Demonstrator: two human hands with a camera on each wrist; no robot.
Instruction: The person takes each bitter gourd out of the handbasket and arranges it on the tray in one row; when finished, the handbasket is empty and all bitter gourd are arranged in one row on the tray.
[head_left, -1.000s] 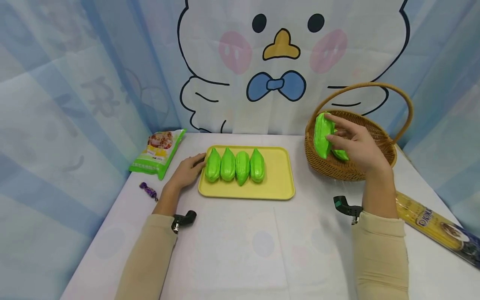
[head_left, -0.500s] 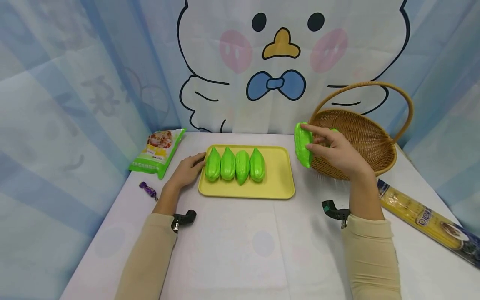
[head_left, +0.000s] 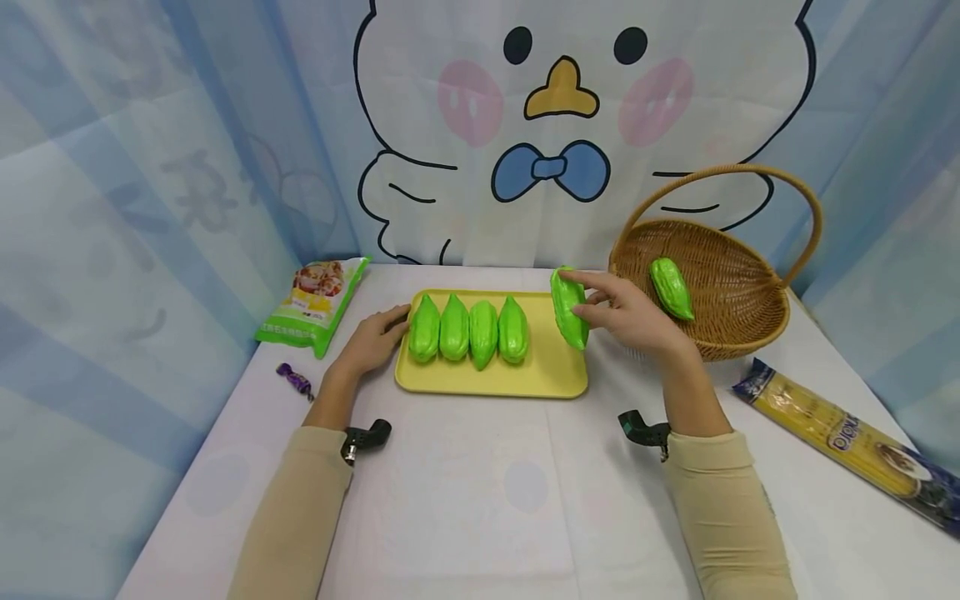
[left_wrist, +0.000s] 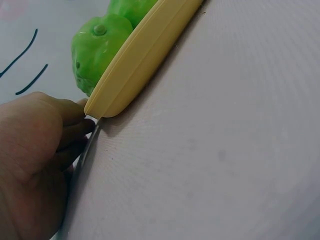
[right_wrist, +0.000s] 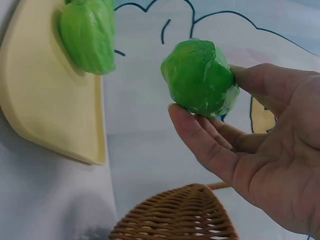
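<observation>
My right hand pinches a green ridged gourd between thumb and fingers, above the right end of the yellow tray. In the right wrist view the held gourd appears end-on, apart from the tray. Several matching gourds lie side by side on the tray's left and middle part. My left hand rests on the table, its fingertips touching the tray's left edge; the left wrist view shows the fingers by the tray's corner. Another gourd lies in the wicker basket.
The basket stands at the back right, its tall handle arching over it. A long yellow pasta packet lies at the right. At the left are a green-and-white snack bag and a purple wrapped candy. A printed curtain hangs behind.
My right hand has carried the gourd left and towards me, from over the basket to over the tray's right end. The gourd left in the basket now shows fully. My left hand stays put.
</observation>
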